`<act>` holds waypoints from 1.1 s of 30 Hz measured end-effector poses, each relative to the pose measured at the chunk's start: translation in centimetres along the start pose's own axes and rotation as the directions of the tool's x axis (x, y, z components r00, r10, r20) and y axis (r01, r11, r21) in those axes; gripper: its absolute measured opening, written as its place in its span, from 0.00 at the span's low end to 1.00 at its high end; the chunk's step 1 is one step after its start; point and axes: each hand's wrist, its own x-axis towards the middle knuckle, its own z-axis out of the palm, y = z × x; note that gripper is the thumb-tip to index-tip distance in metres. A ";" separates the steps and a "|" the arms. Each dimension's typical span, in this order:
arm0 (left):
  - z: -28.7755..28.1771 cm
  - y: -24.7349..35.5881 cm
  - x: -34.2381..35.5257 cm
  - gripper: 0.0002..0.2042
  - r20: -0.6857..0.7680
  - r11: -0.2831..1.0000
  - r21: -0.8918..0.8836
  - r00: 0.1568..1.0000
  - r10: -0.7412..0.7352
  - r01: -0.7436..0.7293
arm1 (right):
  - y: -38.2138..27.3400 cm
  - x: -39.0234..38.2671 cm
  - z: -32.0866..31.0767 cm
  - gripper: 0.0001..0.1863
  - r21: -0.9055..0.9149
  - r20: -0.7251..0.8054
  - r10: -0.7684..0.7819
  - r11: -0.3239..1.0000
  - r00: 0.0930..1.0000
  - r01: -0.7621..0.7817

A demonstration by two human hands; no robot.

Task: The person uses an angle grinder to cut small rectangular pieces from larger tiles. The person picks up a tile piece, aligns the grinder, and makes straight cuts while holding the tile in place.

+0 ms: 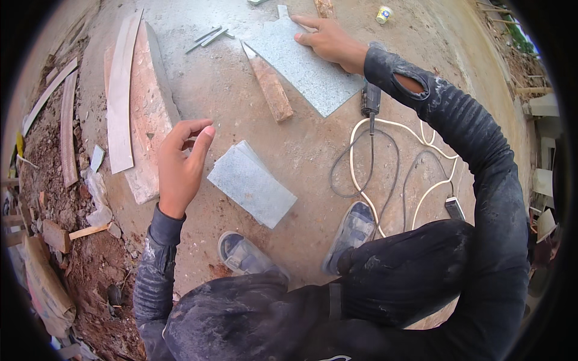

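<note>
A large speckled grey tile (319, 72) lies at the upper middle, with a narrow tongue (283, 11) at its far end. My right hand (331, 43) rests on its far right edge, index finger and thumb stretched out over the surface. Under my right wrist a black corded power tool (371, 99) shows only in part. My left hand (183, 165) hovers left of two smaller grey tiles (256, 186) stacked askew on the floor. Its fingers curl, thumb tip against the index finger, and nothing shows between them.
A brownish block (272, 90) reaches under the big tile. Thin cut strips (208, 37) lie to its left. White and black cables (361, 174) loop beside my right foot. Far left are a long stone slab (144, 114), boards and rubble. A small cup (384, 14) stands far right.
</note>
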 end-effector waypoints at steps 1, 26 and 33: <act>0.1 0.4 0.9 0.10 0.071 0.999 -0.006 0.996 -0.046 0.047 | 1.6 -0.6 -0.6 0.30 -0.011 -0.008 0.041 0.999 0.999 -0.041; 20.5 -11.2 8.4 0.16 0.167 0.809 -0.188 0.829 -0.533 0.558 | 16.2 9.4 12.3 0.25 0.211 -0.415 0.082 0.978 0.906 0.008; 20.1 -13.4 9.4 0.17 0.156 0.709 -0.377 0.795 -0.586 0.596 | 15.4 10.2 12.0 0.25 0.176 -0.408 0.023 0.983 0.913 0.054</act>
